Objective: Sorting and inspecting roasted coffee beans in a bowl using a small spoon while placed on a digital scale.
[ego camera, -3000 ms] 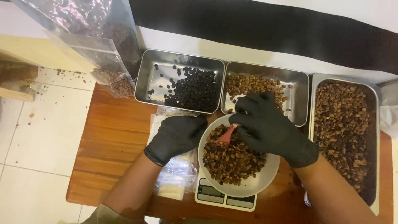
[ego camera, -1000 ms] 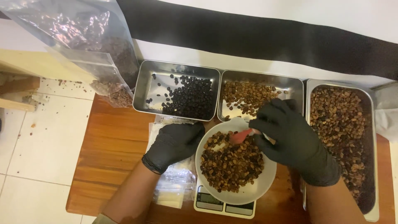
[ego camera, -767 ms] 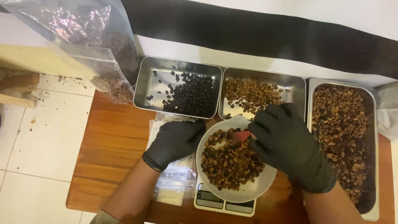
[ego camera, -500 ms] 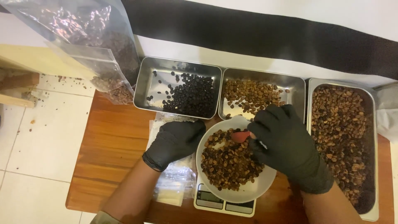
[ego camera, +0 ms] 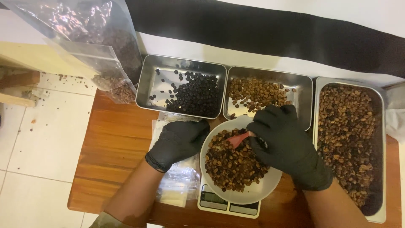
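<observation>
A white bowl (ego camera: 253, 192) of mixed brown beans (ego camera: 234, 162) sits on a small scale (ego camera: 228, 203) at the lower middle of the frame, so its load can be read off the display below the rim. Three steel trays run across the top edge of the wooden table (ego camera: 114, 143): the left tray (ego camera: 152, 84) holds dark, nearly black beans, the middle tray (ego camera: 301, 90) light tan ones, and the right tray (ego camera: 382, 156), longer and fuller, a mixed lot. They stand side by side just beyond the bowl, it seems so that picked beans can be dropped by colour with a short reach.

The left hand (ego camera: 179, 141), in a black glove, rests against the bowl's left rim, fingers curled together, likely to keep it from sliding on the scale. It lies on clear plastic bags (ego camera: 177, 185) beside the scale.

The right hand (ego camera: 287, 145), also gloved, comes in from the lower right and arches over the bowl's upper right part. Its fingers are pinched on a small red scoop (ego camera: 237, 139), whose tip lies among the beans near the bowl's top. The wrist is bent down, palm facing the bowl.

A large clear bag (ego camera: 84, 46) with dark contents leans at the upper left, over the tiled floor (ego camera: 42, 143).
</observation>
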